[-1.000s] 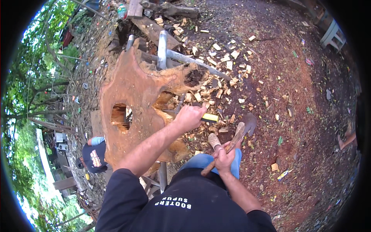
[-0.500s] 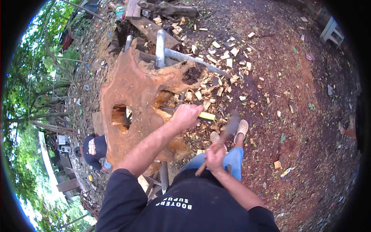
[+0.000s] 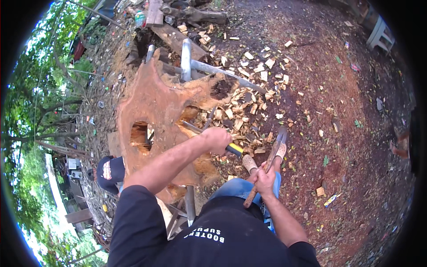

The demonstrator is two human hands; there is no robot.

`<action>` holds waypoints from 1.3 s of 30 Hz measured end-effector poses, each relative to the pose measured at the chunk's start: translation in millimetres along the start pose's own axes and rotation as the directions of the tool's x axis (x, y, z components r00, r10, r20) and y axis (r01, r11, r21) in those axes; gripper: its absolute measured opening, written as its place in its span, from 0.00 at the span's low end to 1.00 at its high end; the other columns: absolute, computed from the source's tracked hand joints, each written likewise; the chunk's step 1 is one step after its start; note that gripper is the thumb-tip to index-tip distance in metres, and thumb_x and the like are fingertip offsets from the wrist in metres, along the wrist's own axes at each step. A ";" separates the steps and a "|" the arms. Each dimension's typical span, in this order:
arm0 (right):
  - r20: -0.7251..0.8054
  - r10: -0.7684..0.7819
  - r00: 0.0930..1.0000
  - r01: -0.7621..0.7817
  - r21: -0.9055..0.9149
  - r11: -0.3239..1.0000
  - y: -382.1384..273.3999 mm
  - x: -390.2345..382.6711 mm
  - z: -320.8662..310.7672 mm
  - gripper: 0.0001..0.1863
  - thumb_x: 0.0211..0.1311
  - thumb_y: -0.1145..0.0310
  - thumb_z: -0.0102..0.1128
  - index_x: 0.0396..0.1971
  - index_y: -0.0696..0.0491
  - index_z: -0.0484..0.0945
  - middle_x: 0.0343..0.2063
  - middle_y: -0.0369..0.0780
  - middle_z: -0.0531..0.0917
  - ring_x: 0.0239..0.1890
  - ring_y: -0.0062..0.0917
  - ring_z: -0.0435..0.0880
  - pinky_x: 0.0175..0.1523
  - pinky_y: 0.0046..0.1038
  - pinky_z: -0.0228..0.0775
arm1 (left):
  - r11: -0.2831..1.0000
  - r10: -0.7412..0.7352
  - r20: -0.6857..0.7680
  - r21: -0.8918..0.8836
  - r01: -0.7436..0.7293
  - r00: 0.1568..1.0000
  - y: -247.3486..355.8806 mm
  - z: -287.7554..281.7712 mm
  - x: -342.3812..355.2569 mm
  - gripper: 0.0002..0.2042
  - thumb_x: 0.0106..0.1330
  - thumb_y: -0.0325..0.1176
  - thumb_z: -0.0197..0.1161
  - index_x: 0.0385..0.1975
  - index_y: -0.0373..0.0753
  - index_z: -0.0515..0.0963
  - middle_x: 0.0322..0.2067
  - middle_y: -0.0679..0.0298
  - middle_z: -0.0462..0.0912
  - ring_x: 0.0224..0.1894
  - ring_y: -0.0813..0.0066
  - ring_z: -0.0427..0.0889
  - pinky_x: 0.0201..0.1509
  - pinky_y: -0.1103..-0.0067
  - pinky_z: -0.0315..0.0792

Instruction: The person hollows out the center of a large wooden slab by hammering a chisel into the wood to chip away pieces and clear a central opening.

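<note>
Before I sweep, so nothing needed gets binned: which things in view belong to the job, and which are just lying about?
In the job: chisel in left hand, wooden-handled tool in right hand, wooden slab.

Lying about, apparently: wood chips, green leaf, yellowish scrap.

Hidden by the left hand (image 3: 218, 140), mid-frame: part of the yellow-and-black chisel (image 3: 235, 149). Covered by the right hand (image 3: 265, 180), lower centre: a stretch of the wooden tool handle (image 3: 251, 197). Partly screened by the wooden slab (image 3: 160, 100), left: another person (image 3: 110, 172). Cut off, lower edge: black shirt (image 3: 202, 249).
</note>
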State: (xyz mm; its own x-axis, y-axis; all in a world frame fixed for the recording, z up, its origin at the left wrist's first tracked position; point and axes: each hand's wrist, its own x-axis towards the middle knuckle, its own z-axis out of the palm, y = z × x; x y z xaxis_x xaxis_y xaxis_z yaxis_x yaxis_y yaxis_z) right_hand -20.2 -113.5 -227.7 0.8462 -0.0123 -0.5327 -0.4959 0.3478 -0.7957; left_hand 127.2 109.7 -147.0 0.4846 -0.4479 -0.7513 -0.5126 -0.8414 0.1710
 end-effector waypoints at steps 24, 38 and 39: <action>-0.092 -0.135 0.987 0.153 0.237 0.959 -27.9 -5.3 28.3 0.09 0.56 0.79 0.46 0.37 0.54 0.63 0.21 0.36 0.70 0.16 0.18 0.72 0.19 0.21 0.67 | 0.970 -0.210 -0.578 -0.224 0.094 0.789 -6.4 -8.2 -10.2 0.12 0.49 0.29 0.66 0.34 0.40 0.75 0.25 0.55 0.83 0.31 0.54 0.84 0.37 0.61 0.78; -0.066 -0.280 0.958 0.287 0.231 0.929 15.5 -13.0 53.2 0.08 0.58 0.78 0.46 0.38 0.57 0.67 0.21 0.37 0.74 0.18 0.18 0.74 0.24 0.21 0.70 | 0.987 -0.133 -0.618 -0.154 0.046 0.775 -2.9 -9.6 -9.2 0.08 0.52 0.32 0.64 0.29 0.40 0.74 0.23 0.56 0.82 0.31 0.55 0.85 0.36 0.62 0.78; 0.072 -0.296 0.953 0.301 -0.079 0.950 15.3 -11.9 65.9 0.07 0.57 0.78 0.47 0.37 0.57 0.67 0.20 0.37 0.74 0.18 0.18 0.74 0.24 0.21 0.70 | 0.983 -0.156 -0.604 -0.173 0.062 0.782 -4.7 -9.5 -12.1 0.08 0.52 0.33 0.65 0.29 0.40 0.74 0.23 0.56 0.82 0.31 0.56 0.85 0.36 0.62 0.78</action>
State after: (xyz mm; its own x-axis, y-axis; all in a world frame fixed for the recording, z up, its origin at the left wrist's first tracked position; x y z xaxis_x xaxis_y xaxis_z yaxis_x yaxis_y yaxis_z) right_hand -25.0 -46.3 -214.5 0.9667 -0.0473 -0.2514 -0.2319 0.2531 -0.9392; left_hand 130.5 116.3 -132.7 0.8867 -0.4016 -0.2292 -0.3512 -0.9073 0.2314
